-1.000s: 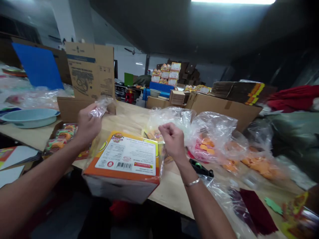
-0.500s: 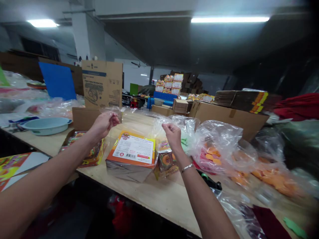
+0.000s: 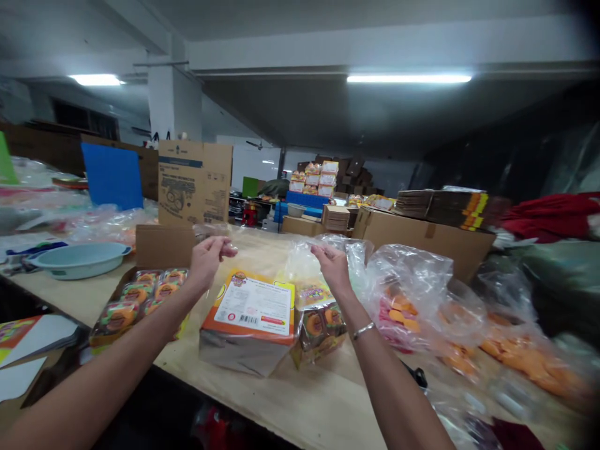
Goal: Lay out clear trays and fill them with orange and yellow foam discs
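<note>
My left hand [image 3: 210,262] is closed in a pinch on the edge of a clear plastic bag [image 3: 262,247]. Opposite it, my right hand [image 3: 332,269] pinches the bag's other side, so the film spans between them. Below the hands lies an orange and yellow printed box [image 3: 253,306], its white label and barcode facing up; its lower part looks wrapped in the clear film. Close by on the right stands a display box [image 3: 323,322] with burger-like toys showing. Behind my left forearm, an open box [image 3: 135,300] holds several packed burger toys.
A pale blue basin [image 3: 82,259] sits at the left of the wooden table [image 3: 290,412]. Bags of orange pieces [image 3: 398,306] crowd the right side. A tall carton [image 3: 194,181] and a blue panel [image 3: 112,175] stand at the back left. Flat printed cards [image 3: 37,337] lie lower left.
The view has tipped upward, so the whole scene sits lower. Both hands keep their pinch on the bag and have come slightly closer together above the box.
</note>
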`<state>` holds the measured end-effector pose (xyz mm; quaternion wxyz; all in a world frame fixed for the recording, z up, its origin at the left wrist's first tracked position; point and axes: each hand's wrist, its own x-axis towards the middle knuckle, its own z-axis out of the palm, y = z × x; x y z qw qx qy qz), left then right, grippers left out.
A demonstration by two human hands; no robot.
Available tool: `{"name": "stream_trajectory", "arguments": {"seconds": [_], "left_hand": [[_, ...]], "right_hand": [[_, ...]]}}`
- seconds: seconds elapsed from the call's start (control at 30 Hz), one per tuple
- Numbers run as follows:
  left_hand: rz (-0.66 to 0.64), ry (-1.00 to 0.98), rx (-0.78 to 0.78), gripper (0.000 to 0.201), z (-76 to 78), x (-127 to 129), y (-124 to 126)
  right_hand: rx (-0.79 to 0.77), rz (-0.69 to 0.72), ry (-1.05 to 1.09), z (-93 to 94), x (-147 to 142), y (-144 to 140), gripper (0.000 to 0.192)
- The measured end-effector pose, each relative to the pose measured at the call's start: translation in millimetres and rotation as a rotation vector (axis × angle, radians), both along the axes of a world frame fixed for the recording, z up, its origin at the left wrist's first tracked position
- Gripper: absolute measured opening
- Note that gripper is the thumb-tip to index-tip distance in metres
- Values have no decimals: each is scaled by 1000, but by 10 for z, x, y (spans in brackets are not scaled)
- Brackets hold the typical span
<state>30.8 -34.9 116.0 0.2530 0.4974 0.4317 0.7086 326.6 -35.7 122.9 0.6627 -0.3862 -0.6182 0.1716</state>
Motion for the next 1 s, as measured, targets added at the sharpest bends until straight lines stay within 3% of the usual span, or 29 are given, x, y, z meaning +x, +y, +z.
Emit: {"name": "stream_trajectory", "arguments": {"seconds": [0.1,0.17,0.27,0.33,0.4,0.53,0.67,0.8,0.93,1.0], "left_hand": [[-105,-24,-16,30,197,-13,-65],[-220,-67,-57,29,301,7,-130],[-310,-93,-89,31,412,76,-185],[-328,-67,-101,34,467,121,-194],[-355,-35,-106,36,511,146,-201],[-448,44,-94,40,563,120,-251],[-508,261,-53,29,571,42,-335],[-421,396,56,31,579,50,-366],[-362,396,93,30,636,302,-312],[-353,396,96,27,669,488,-277]], "right_hand": [[-18,-94,-10,-1,108,84,39],[-2,-276,-47,10,78,131,32],[220,-526,-242,80,-217,82,29],[431,-477,-493,158,-546,-18,28],[554,-333,-723,251,-887,-104,27],[541,-229,-829,441,-1292,-74,27],[630,-196,-973,542,-1315,33,28],[675,-313,-1048,547,-1301,-21,27],[602,-413,-917,521,-1272,-75,26],[548,-437,-829,543,-1085,-41,25]]}}
